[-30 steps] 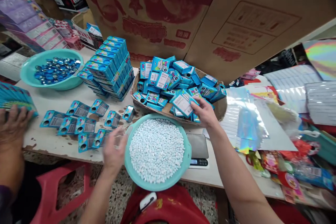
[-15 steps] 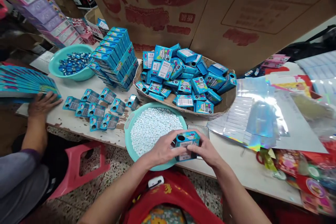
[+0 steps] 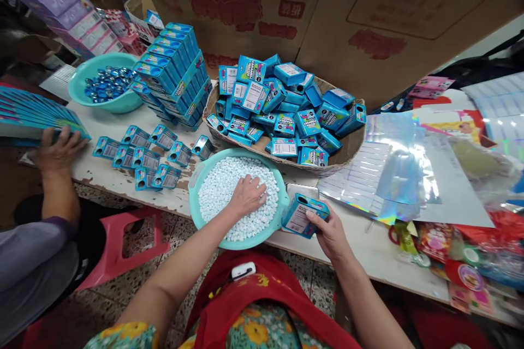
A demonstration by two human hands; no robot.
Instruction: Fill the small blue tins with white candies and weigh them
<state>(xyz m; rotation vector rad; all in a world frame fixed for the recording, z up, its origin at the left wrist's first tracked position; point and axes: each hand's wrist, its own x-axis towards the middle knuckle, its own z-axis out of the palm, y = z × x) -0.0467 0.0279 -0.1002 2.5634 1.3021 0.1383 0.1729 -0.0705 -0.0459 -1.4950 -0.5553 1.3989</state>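
Note:
My left hand [image 3: 248, 196] lies on a heap of small white candies [image 3: 223, 202] in a turquoise plastic basin [image 3: 195, 215], its fingers spread and their tips among the pieces. At the basin's right edge, my right hand [image 3: 331, 232] grips a small blue printed candy box [image 3: 301, 217], thumb across its label side. The box leans to the left. Partly behind it, a flat metal-edged tray [image 3: 303, 191] rests on the table. The fingers under the box are hidden.
Behind the basin, a cardboard tray [image 3: 346, 161] holds a pile of blue boxes. Loose boxes [image 3: 145, 158] and a stacked block [image 3: 176, 79] stand left, near a basin of blue-wrapped sweets [image 3: 108, 84]. A co-worker's hand [image 3: 59, 147] touches flat blue cartons [image 3: 36, 112]. Shiny sheets [image 3: 393, 169] lie right.
My left hand has let go of the box and moved left into the candies. My right hand now holds the box alone, slightly further right and tilted. The view has shifted a little.

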